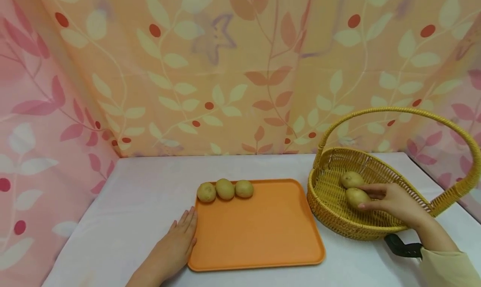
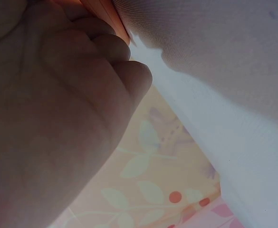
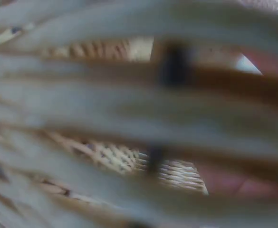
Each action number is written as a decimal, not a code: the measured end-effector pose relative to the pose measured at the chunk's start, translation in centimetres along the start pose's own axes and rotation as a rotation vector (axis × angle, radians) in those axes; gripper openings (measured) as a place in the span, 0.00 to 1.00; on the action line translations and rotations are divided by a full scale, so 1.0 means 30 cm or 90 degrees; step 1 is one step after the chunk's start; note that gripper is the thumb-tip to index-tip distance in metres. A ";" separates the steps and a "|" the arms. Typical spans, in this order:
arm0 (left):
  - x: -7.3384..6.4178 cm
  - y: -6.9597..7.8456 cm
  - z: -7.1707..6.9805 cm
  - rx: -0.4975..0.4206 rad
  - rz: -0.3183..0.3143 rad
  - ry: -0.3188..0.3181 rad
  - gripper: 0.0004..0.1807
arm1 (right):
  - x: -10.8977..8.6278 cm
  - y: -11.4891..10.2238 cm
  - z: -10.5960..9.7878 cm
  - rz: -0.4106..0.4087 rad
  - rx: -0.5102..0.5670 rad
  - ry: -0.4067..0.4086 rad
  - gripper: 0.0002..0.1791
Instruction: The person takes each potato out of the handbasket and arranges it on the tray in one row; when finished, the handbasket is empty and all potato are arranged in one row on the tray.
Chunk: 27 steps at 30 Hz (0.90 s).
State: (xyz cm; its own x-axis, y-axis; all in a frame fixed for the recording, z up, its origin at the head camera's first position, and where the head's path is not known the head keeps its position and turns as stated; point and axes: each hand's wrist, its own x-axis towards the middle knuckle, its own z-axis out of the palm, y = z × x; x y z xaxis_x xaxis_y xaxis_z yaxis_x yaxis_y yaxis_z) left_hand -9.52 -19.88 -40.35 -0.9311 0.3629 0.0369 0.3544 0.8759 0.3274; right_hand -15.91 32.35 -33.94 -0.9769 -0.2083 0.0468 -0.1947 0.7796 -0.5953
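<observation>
Potato (image 1: pixel 355 198) is sitting in the wicker basket (image 1: pixel 330 222), right up against a second potato (image 1: pixel 351 179). Right hand (image 1: pixel 394 201) is pinching it, thumb and fingers only part-closed; basket weave is blurring the wrist view, so can't really judge grip depth. Left hand (image 1: pixel 175 242) is lying fairly flat along the orange tray (image 1: pixel 259 232), fingers near straight, gripping nothing. Risks: shallow pinch letting round skin slip; low lift snagging the rim; tray getting nudged, three potatoes (image 1: pixel 225 189) rolling.
</observation>
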 end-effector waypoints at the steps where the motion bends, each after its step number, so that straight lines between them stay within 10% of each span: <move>1: 0.000 0.001 0.000 0.000 0.000 0.000 0.31 | -0.003 -0.005 -0.003 0.001 0.005 0.006 0.31; 27: -0.005 0.007 -0.005 0.014 -0.008 -0.010 0.31 | -0.009 -0.191 -0.012 -0.028 0.142 0.063 0.31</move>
State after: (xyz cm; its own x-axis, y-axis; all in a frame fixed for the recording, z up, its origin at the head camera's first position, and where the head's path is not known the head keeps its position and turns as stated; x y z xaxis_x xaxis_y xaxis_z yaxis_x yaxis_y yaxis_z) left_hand -9.32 -19.79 -40.14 -0.9338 0.3573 0.0179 0.3453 0.8869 0.3069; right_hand -14.55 28.15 -30.25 -0.9738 -0.1726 0.1482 -0.2243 0.6191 -0.7526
